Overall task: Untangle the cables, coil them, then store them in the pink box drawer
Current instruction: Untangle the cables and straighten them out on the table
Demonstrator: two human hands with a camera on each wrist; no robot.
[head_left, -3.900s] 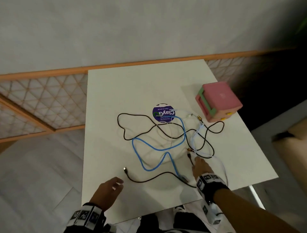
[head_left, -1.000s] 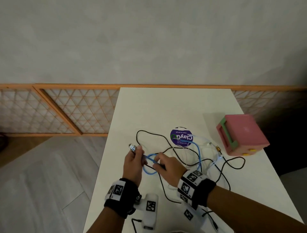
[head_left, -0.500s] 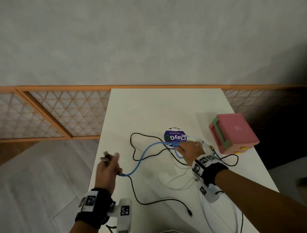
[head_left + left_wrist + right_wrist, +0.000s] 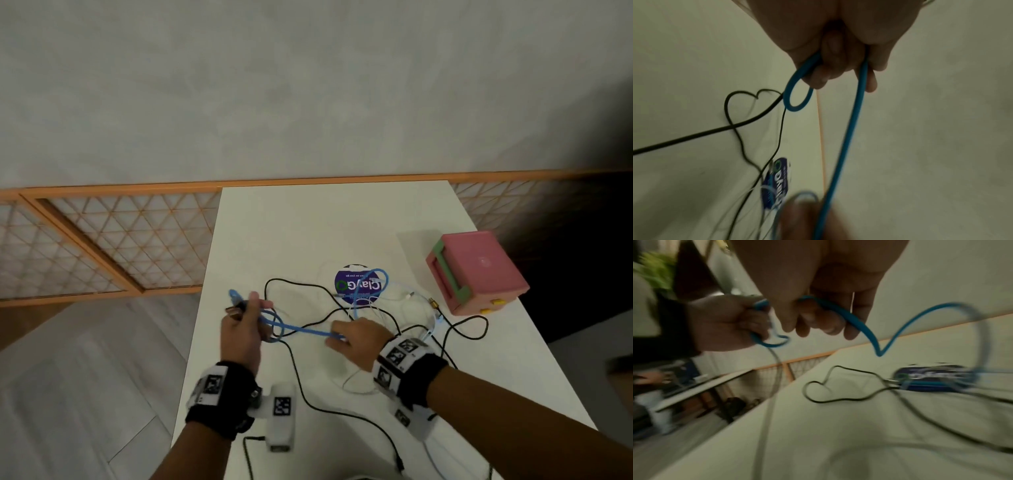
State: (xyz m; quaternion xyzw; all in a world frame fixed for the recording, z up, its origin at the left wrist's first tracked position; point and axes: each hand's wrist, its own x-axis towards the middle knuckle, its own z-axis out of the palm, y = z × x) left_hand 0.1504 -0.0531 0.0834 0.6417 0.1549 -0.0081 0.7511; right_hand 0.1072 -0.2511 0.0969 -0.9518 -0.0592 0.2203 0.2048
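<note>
Two hands work the blue cable (image 4: 301,329) at the centre of the head view; the left hand (image 4: 241,334) is curled round a small loop of it with the plug end poking out at its upper left, and the right hand (image 4: 356,337) pinches the same cable a little further along, so a short run of blue stretches between them above the tabletop (image 4: 308,226); the rest of the blue arcs up over the round sticker (image 4: 356,284) and drops back into the heap; a black cable (image 4: 294,363) wanders across the middle and off the lower edge, and a white cable (image 4: 414,294) lies pale among them, both loose and crossing each other; the pink box (image 4: 476,270) sits at the right of the frame, well apart from the hands, and I cannot tell whether its drawer is out; this looks like coiling the blue one while it is being drawn free; next the right hand likely needs to bring its run over to the left to lay another loop, watching that the far blue arc does not drag the black or white along
</note>
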